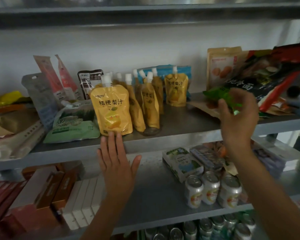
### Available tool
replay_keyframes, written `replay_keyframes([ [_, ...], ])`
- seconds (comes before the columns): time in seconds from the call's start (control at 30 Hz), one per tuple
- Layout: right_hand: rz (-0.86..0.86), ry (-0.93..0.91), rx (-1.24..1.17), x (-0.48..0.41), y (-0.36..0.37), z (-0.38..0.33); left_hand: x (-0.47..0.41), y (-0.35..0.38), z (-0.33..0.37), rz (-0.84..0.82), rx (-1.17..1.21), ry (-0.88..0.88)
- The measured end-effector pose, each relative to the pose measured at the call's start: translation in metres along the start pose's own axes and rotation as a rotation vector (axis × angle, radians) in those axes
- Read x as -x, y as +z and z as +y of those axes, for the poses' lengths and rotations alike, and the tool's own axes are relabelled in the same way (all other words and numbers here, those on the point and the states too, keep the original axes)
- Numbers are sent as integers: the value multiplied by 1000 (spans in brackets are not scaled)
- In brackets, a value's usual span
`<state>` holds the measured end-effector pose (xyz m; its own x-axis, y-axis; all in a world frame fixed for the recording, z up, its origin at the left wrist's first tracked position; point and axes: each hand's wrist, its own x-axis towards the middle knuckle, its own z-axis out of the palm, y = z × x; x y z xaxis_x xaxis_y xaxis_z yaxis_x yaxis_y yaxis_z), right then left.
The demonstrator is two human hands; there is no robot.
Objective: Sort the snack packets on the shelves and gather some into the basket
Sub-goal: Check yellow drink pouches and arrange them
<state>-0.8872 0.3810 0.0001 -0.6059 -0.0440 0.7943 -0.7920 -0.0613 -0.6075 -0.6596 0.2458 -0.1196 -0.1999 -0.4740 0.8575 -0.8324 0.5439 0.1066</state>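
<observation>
Two hands up at grey metal shelves (76,153). Flat and spread: left hand (116,158), fingers straight, fingertips touching the bottom edge of the front pouch (112,110), thumb out to the side below the shelf lip. Front pouch upright at the front edge of the middle shelf, yellow, white screw spout, printed "桔梗梨汁" in dark characters over a cartoon pear; small brand line above too blurred to read. Behind it, a row of like pouches (151,101), upright or leaning, with the same four characters legible on the rear pouch (176,90).

Raised at the right end of the same shelf: right hand (237,116), fingers and thumb curled round a green packet (220,94), held just above the shelf surface; writing on it unreadable. Just beyond, a slanted black bag (249,84) with large white "冷面", and a tan bag (222,66) picturing round golden snacks.

Left of the pouches, a pale green bag (73,125) lying flat, text blurred, and two pink sticks (59,78) leaning on the wall.

On the shelf below, three silver cans (211,189) with yellow-and-red labels, a white-and-green carton (182,163), and boxes (50,191) in red, brown and white
</observation>
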Motion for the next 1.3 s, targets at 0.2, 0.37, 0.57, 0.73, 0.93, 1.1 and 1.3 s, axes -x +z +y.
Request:
replay_keyframes([
  [0.2, -312, -159, 315, -26, -10, 44, 13, 9, 35, -61, -45, 71],
  [0.37, -479, -218, 579, -19, -10, 54, 15, 12, 58, -89, -38, 84],
  [0.57, -484, -285, 803, -24, -3, 50, 15, 9, 66, -110, -63, 45],
  [0.73, -399, -477, 746, -21, 0, 45, 15, 5, 68, -132, -77, 30],
  [0.93, -491, -464, 653, -31, 2, 43, 15, 4, 70, -114, -87, 15],
  [1.1, -702, -393, 907, -47, 9, 15, 15, 3, 72, -85, -116, 12],
  [1.3, -614, -282, 306, -55, 61, 8, 14, 7, 61, -48, -216, 71],
])
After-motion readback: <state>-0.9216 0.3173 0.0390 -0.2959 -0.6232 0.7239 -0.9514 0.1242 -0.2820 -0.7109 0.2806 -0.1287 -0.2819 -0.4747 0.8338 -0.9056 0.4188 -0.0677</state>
